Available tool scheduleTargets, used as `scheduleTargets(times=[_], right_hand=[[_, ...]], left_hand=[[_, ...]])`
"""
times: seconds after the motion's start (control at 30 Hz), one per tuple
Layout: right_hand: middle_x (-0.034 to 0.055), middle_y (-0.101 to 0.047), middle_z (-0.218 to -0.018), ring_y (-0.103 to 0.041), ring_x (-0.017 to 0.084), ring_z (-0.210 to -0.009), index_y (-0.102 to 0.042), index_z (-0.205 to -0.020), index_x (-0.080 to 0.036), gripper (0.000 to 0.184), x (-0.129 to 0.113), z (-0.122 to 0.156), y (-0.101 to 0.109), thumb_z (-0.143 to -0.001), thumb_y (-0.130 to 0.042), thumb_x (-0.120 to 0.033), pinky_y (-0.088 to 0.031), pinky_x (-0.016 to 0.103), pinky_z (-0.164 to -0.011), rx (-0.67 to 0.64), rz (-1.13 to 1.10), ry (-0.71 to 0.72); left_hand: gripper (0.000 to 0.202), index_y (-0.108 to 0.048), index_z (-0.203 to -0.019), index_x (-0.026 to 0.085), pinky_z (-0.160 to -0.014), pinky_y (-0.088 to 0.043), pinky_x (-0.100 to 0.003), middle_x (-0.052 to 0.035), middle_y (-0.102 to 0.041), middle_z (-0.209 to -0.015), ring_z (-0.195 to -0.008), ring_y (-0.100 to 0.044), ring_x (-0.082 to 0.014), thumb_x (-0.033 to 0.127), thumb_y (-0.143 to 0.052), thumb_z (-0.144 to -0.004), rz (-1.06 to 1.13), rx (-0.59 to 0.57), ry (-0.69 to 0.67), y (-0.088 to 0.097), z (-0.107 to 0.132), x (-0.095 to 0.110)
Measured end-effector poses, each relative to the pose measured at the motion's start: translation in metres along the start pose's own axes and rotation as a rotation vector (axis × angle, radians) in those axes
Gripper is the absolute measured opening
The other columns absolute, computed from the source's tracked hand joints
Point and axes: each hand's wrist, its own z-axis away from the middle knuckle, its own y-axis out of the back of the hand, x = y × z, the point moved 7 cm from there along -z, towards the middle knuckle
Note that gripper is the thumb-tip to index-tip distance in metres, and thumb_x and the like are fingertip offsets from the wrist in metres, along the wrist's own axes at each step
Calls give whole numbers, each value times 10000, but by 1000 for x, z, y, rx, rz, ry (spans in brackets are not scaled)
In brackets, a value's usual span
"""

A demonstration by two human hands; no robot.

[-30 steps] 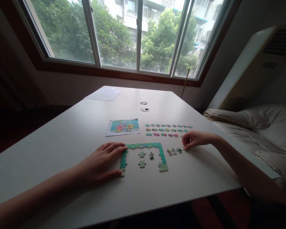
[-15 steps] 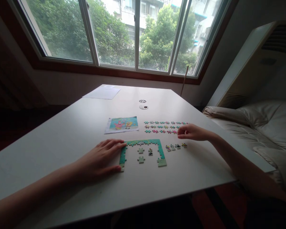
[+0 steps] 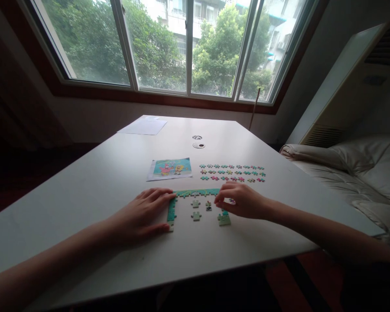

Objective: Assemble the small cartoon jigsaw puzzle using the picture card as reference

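Note:
My left hand [image 3: 154, 212] lies flat with spread fingers against the left side of a partly assembled jigsaw frame [image 3: 195, 192]. Its fingertips touch the green edge pieces there. Above the frame's right side, my right hand [image 3: 240, 200] has thumb and fingers drawn together in a pinch; whatever is between the tips is hidden. Through the gap in that hand shows a bit of a colourful piece [image 3: 232, 201]. Inside the frame sit two pale green puzzle pieces [image 3: 196, 215] and a darker patterned piece [image 3: 208, 206]. A light green corner piece [image 3: 224, 220] ends the right side.
Behind the frame lies a cartoon picture sheet [image 3: 171, 168]. Loose puzzle pieces [image 3: 232, 172] stand in three rows to its right. Farther back are a round table inset [image 3: 199, 145] and white paper [image 3: 144, 126]. A padded sofa [image 3: 341, 169] borders the table's right.
My right hand has moved left and nearer, from the end of the loose rows to the frame's right side. The left hand stays on the frame. The view has shifted slightly.

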Motion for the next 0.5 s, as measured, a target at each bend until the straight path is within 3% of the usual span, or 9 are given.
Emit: scheduleTargets(times=[0.23, 0.5], right_hand=[[47, -665, -806, -584, 161, -719, -703, -837, -211, 133, -9, -31, -19, -810, -582, -259, -414, 266, -631, -43, 96, -57], [31, -665, -779, -571, 153, -683, -708, -801, -217, 112, -3, -41, -31, -772, -611, -265, -374, 251, -606, -82, 101, -183]], left_hand=[[598, -334, -1359, 256, -1017, -309, -408, -84, -395, -1370, -1242, -348, -296, 536, -470, -848, -18, -9, 7, 1, 0, 1], [607, -330, -1350, 223, -1023, -300, -395, -98, -389, -1361, -1244, -336, -276, 551, -454, -854, -34, -20, 16, 2, 1, 2]])
